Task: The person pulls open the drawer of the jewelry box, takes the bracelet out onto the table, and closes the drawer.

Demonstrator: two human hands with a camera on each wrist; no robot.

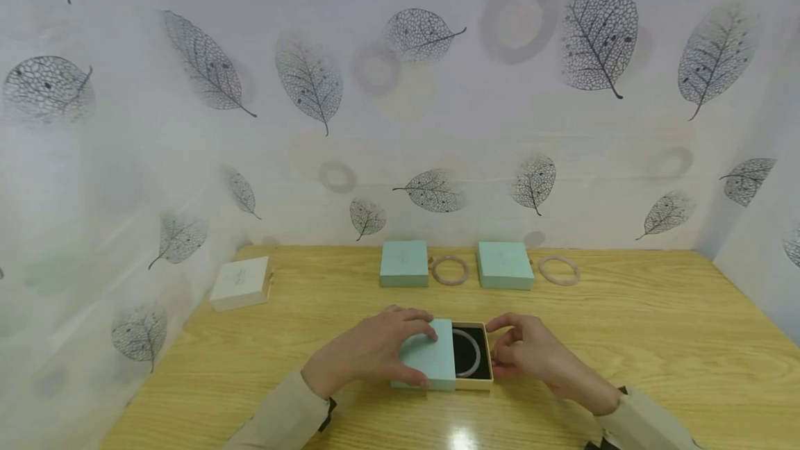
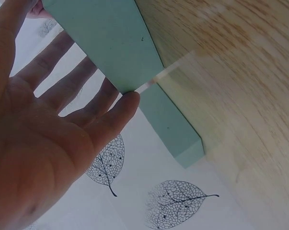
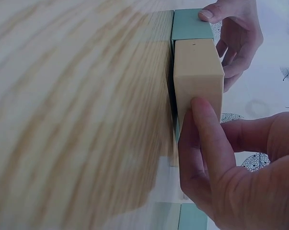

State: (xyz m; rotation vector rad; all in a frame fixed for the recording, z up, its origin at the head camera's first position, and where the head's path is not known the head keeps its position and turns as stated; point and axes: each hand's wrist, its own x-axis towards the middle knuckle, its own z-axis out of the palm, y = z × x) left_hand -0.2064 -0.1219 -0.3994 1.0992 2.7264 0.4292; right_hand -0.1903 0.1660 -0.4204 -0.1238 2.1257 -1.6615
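Observation:
A pale blue sliding jewellery box (image 1: 440,367) lies partly pulled apart on the table. My left hand (image 1: 375,346) grips its sleeve, the thumb near the front edge and the fingers over the top and far side. From the right end protrudes a cream-edged drawer (image 1: 473,385) with a black lining. A pale round bangle (image 1: 478,356) sits inside, partly covered by the sleeve. My right hand (image 1: 531,353) holds the drawer's outer end with bent fingers. In the right wrist view, one fingertip (image 3: 202,106) touches the cream end face; the exact hold there is partly hidden.
Two more pale blue boxes (image 1: 405,262) (image 1: 505,264) stand shut along the table's back. Beside each lies a bangle (image 1: 451,282) (image 1: 560,282). A white box (image 1: 240,283) stands at the back left. Leaf-patterned sheeting (image 1: 437,137) rises behind the table.

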